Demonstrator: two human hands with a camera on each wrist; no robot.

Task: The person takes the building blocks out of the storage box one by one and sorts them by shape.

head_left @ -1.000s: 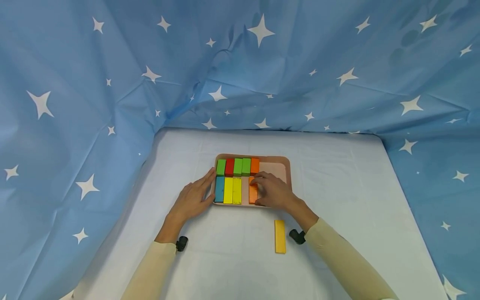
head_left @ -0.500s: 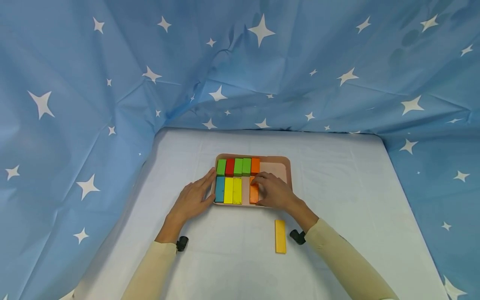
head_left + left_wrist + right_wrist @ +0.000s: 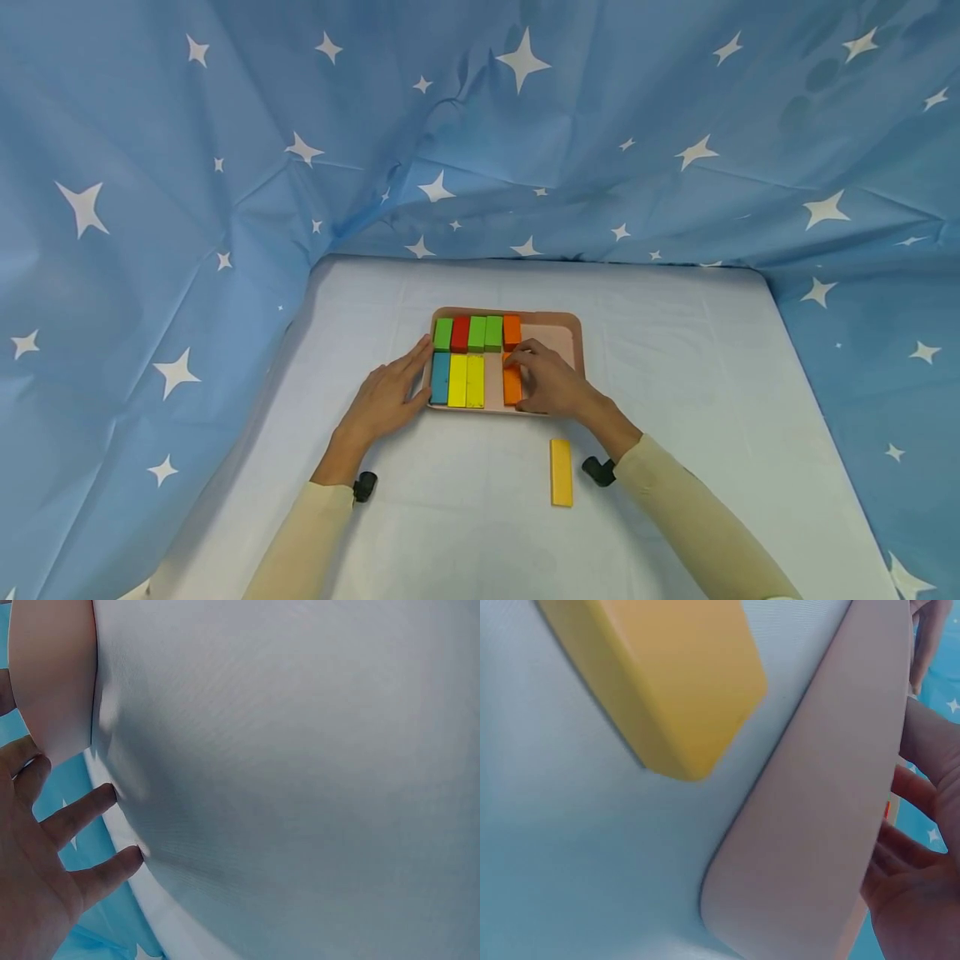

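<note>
A shallow pinkish tray (image 3: 551, 318) holds two rows of coloured blocks. My right hand (image 3: 555, 383) pinches an orange block (image 3: 512, 385) in the front row, fingers at its far end and thumb at its near end. Left of that block is a gap, then two yellow blocks (image 3: 467, 382) and a blue block (image 3: 440, 379). My left hand (image 3: 385, 400) rests against the tray's left side with fingers extended. In the left wrist view, the left hand (image 3: 45, 862) is beside the tray wall (image 3: 56, 675). The tray wall hides the orange block in the right wrist view.
Green blocks (image 3: 484, 333), a red block (image 3: 460, 335) and another orange block (image 3: 512, 332) form the back row. A yellow-orange block (image 3: 561, 473) lies on the white cloth in front of the tray. Blue star-patterned fabric (image 3: 480, 125) surrounds the table.
The right hand and the front orange block have shifted slightly right, widening the gap beside the yellow blocks. The left hand has stayed in place.
</note>
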